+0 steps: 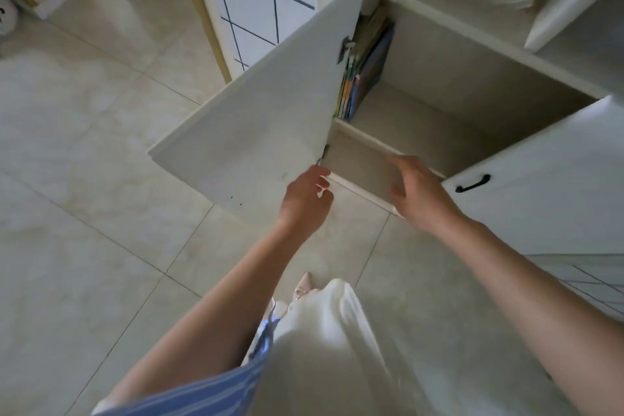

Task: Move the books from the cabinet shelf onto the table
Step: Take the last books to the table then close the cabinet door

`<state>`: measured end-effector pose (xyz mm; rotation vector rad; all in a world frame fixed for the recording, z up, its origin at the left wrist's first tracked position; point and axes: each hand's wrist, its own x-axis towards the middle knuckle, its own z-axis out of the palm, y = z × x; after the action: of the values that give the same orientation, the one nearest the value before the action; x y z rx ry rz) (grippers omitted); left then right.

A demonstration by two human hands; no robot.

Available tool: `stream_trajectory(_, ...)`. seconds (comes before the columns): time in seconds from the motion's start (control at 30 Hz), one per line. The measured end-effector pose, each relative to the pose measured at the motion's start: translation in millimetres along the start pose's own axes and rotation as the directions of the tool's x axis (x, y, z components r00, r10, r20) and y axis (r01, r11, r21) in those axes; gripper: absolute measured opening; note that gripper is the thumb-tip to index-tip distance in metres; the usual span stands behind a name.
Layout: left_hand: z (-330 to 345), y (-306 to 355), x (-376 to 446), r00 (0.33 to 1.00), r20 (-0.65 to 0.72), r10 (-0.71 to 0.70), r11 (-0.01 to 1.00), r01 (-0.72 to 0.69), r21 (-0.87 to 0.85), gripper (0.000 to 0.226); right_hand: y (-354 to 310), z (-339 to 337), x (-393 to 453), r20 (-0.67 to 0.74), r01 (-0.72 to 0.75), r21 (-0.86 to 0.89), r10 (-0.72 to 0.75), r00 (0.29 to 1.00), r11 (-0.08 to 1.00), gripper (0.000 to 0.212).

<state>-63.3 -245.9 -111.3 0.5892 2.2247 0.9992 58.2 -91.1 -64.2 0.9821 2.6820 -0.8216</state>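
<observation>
Cabinet door (pixel 263 101) swung wide; left hand (pixel 305 203) at its lower corner, fingers loosely curled, holding nothing. Books (pixel 366 67) upright, packed vs. left wall of shelf (pixel 415 118). Thin, floppy, prob. light & slick: pinch several spines together. Right hand (pixel 417 191) open, empty, at the shelf's front edge.

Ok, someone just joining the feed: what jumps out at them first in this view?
Probably the wide-open white cabinet door swung out over the tiled floor, with a row of colourful upright books pressed against the left wall of the otherwise bare shelf. Next, the two bare hands at the cabinet's lower front edge: the left hand by the door's bottom corner, the right hand reaching in, neither holding anything.
</observation>
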Motion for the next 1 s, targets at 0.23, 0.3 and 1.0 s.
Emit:
stream_trajectory(0.23,42,22,90,0.999,0.016,0.038,0.994,-0.040,0.098,0.045,32,-30,114,0.030,0.107,-0.118,-0.105,0.994,0.987,0.064)
stream_trajectory(0.3,60,27,120,1.000,-0.013,0.026,0.995,-0.025,0.100,0.047,47,-36,154,0.005,0.193,-0.199,-0.195,0.981,0.961,0.070)
stream_trajectory(1.0,147,36,277,0.956,-0.294,-0.004,0.990,-0.038,-0.136,0.081,78,-21,367,0.057,0.488,-0.651,-0.604,0.795,0.581,0.088)
